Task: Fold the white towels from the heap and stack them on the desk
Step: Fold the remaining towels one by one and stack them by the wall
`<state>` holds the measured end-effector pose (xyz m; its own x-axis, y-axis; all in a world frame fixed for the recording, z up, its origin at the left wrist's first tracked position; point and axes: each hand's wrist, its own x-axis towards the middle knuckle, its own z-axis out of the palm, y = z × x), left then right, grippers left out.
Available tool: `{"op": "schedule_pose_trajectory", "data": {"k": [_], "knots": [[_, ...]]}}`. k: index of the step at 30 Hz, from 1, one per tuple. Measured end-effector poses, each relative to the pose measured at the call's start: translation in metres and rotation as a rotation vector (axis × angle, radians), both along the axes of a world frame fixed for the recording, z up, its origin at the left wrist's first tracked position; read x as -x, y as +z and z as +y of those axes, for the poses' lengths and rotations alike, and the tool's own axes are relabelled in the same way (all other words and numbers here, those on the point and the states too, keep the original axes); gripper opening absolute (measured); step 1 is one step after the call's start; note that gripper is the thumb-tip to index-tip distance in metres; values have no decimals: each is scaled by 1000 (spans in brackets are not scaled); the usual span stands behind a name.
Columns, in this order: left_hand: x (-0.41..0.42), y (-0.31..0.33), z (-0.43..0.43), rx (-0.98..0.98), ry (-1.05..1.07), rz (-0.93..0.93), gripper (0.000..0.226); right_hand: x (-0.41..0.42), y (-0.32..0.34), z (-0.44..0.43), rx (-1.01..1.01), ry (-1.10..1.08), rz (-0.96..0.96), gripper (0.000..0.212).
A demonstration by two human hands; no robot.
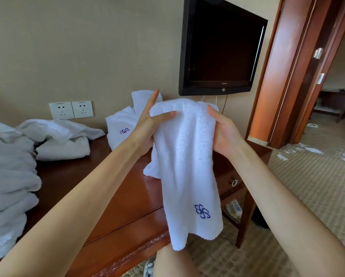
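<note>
Biggest risk I see: the towel [187, 156] hangs mid-frame, out past the front edge of the counter [115, 198], so if either pinch slips it drops to the floor. Top edge looks bunched too, so the fold could come out crooked. Left hand [147, 126] pinches the top left corner, thumb in front, fingers behind. Right hand [224, 134] grips the top right likewise. Heap [9, 176] sits at the left edge.

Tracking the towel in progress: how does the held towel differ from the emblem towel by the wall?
The held towel hangs midair, gripped by the left hand and right hand; the wall-side towel rests on the desk, untouched. The held towel hangs long and smooth; the wall-side towel is rumpled. Both are white with a blue emblem.
</note>
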<state>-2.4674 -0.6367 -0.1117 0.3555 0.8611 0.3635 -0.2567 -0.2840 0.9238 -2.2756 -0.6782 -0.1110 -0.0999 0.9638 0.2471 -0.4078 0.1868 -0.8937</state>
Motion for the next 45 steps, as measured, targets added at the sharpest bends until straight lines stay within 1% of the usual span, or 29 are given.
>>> {"op": "schedule_pose_trajectory", "data": {"k": [3,6,9,12,14,17,19,23,24,25,27,28,30,33,36,37,40,41,44,45], "knots": [[0,-2,3,13,-23,26,84,-1,0,2,48,12,34,48],[1,-4,6,59,-52,29,82,-3,-2,3,81,24,35,48],[1,-2,6,110,-50,26,78,-4,-5,1,95,16,12,44],[1,-1,5,141,-22,58,72,-2,-10,5,114,-43,33,50],[-1,-2,3,93,74,130,67,2,-12,7,120,-91,63,43],[-2,-8,0,-40,344,232,62,4,-11,7,115,-132,101,32],[1,-13,3,-68,472,240,56,2,-10,7,122,-132,100,30],[6,-16,9,-89,554,157,42,5,-9,8,121,-174,37,22],[6,-14,10,-113,575,145,39,6,-7,8,125,-197,12,22],[7,-11,11,-147,596,145,35,7,-5,9,130,-219,-11,26],[10,-4,12,-218,622,146,30,6,-1,11,135,-274,-44,39],[12,-1,13,-250,624,131,29,5,3,12,127,-310,-64,41],[16,5,14,-295,616,81,28,4,10,13,84,-375,-128,38],[20,10,16,-340,561,-5,23,6,21,15,61,-396,-181,36],[26,14,21,-335,500,-63,20,11,30,17,65,-318,-205,46],[28,15,22,-331,480,-70,19,13,32,16,71,-275,-193,43],[32,14,25,-354,426,-43,21,21,36,13,83,-160,-162,17],[33,13,26,-362,412,-31,22,24,36,12,89,-123,-162,16],[37,10,30,-361,365,-28,27,27,33,13,99,-67,-188,31],[38,8,30,-347,357,-29,28,28,34,12,104,-70,-192,29]]}}
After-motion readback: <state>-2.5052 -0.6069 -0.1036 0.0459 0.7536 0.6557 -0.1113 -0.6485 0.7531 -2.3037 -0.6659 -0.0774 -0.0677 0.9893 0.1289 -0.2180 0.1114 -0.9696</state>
